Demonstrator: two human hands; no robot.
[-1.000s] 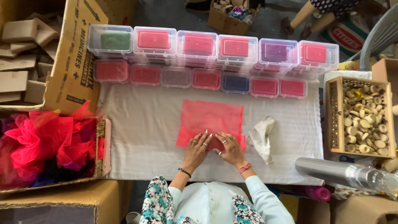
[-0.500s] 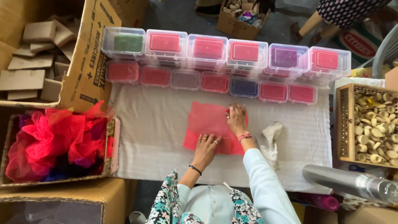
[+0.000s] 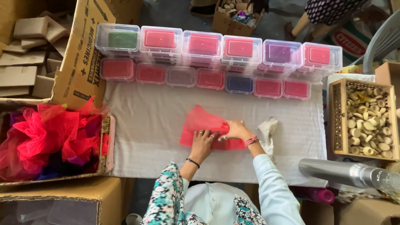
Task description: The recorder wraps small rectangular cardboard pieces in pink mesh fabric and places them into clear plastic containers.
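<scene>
A sheet of red net fabric [image 3: 204, 123] lies a little below the middle of the frame on a white cloth [image 3: 146, 125] that covers the tabletop. The left hand [image 3: 202, 143] rests flat on the lower left part of the sheet, its fingers [image 3: 201, 134] spread and pressing down rather than gripping. The right hand [image 3: 237, 130] lies just beside it to the right, its fingers pointing left and closed on a fold of the same sheet, so that the fabric bunches at the fingertips and spreads out toward the upper left. The two hands nearly touch over the middle of the sheet.

Just right of the right wrist a crumpled pale cloth [image 3: 266, 129] lies on the white cloth. Along the top edge of the white cloth stand two rows of clear plastic boxes [image 3: 216, 62], most holding red or pink contents, one green at the upper left, and one purple and one dark blue further right. At the right of the frame a wooden crate [image 3: 337, 121] holds small pale wooden pieces [image 3: 368, 125]. Below it, at the lower right, lies a clear roll [image 3: 333, 171]. At the left a cardboard box [image 3: 108, 141] is heaped with red and purple net bundles [image 3: 50, 137], and flat cardboard pieces [image 3: 25, 50] fill the upper left corner.
</scene>
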